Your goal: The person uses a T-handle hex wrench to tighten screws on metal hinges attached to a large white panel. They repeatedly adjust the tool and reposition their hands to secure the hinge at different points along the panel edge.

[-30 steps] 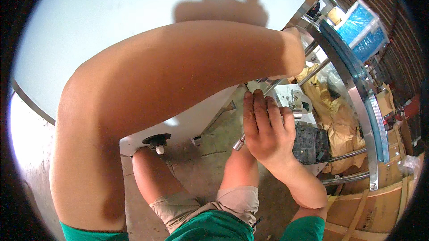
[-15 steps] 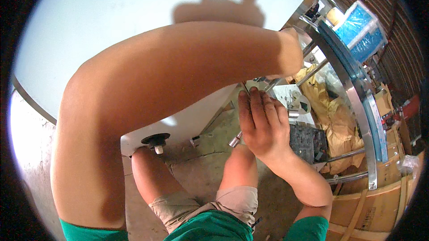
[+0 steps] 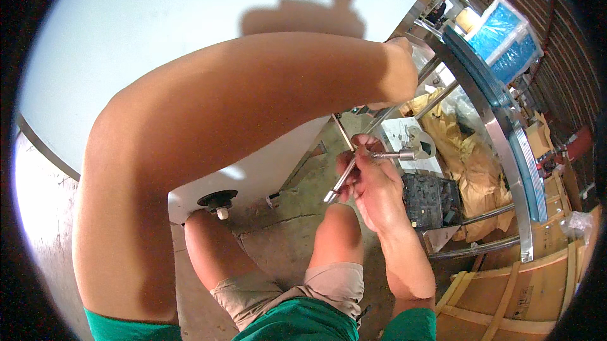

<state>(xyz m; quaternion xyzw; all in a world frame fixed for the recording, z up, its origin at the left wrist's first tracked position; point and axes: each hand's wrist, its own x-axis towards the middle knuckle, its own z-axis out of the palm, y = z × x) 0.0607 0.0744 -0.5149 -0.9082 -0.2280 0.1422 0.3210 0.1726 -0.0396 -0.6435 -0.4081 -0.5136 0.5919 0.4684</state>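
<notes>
Head cam: so there's an open black tool case (image 3: 432, 203) over on the right, looks compartmented, but what's inside is too dark for me to make out. Blue-and-white box (image 3: 506, 40) further back is wrapped in clear plastic, can't tell the contents. Right hand (image 3: 376, 189) is palm-up-ish, fingers curled loosely around the middle of a three-armed socket wrench (image 3: 342, 182), arms sticking out past the grip. Left hand (image 3: 402, 74) is stretched out by the metal frame (image 3: 502, 129), fingers mostly hidden, so no idea if it's gripping anything.
</notes>
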